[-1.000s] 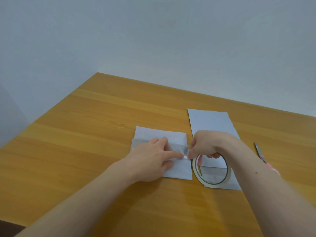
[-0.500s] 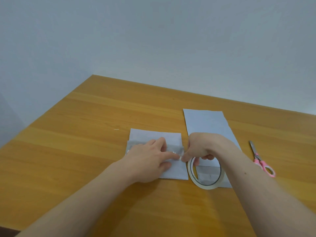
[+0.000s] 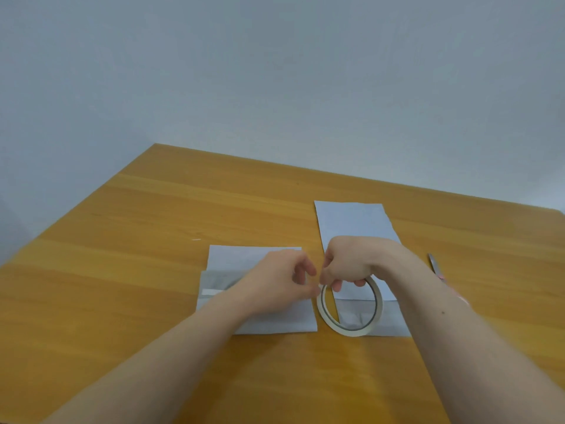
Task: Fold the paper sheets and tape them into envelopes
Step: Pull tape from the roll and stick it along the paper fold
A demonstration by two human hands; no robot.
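Folded paper sheet [image 3: 244, 258] lies flat on the wooden table [image 3: 137, 234], under the left hand [image 3: 275, 283], with a strip of tape [image 3: 214, 291] running across its folded flap. Left hand fingers [image 3: 308, 264] curled, thumb and forefinger tips drawn together at the sheet's right edge, apparently pinching the tape end; the tape there is too thin to make out. Right hand [image 3: 348, 261] sits just beside, fingertips nearly touching the left's, its fingers [image 3: 336, 284] hooked through and closed on the tape roll [image 3: 350, 310]. Roll stands tilted on edge over the second paper sheet [image 3: 351, 221], which lies just right of the first, its near end folded up. Scissors [image 3: 435, 266] lie on the table right of that sheet, mostly hidden by the right forearm. No containers in view.
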